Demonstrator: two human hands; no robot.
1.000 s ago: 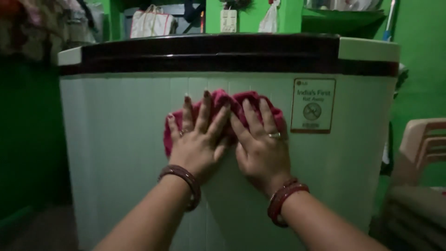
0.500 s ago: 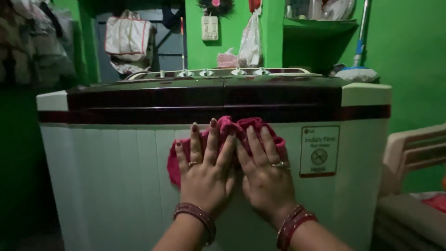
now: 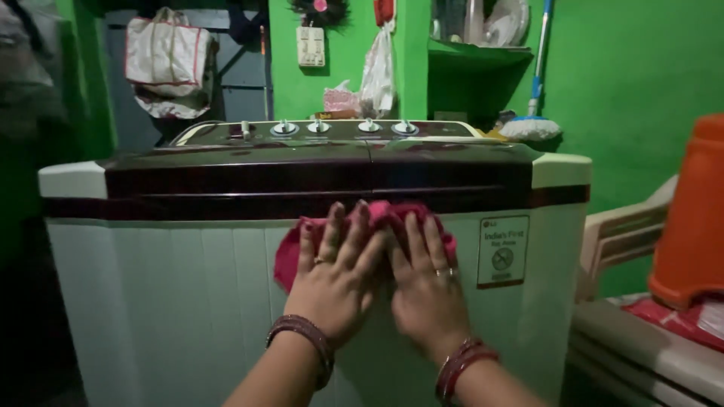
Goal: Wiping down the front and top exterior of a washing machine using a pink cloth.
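A white top-loading washing machine (image 3: 166, 294) with a dark maroon lid and several control knobs stands in front of me. Both my hands lie flat, side by side, on a pink-red cloth (image 3: 377, 215) and press it against the machine's front panel, just under the maroon trim. My left hand (image 3: 335, 275) wears a ring and dark bangles; my right hand (image 3: 426, 283) also has a ring and red bangles. A white sticker (image 3: 503, 251) sits just right of the cloth.
A plastic chair (image 3: 633, 234) stands at the right with an orange plastic object (image 3: 690, 218) on a surface near it. Behind the machine are green walls, a hanging bag (image 3: 167, 64), a plastic bag (image 3: 377, 71) and a mop (image 3: 532, 128).
My view has risen, so the machine's top and knobs now show. Both hands with the cloth have slid up the front panel to just under the maroon trim.
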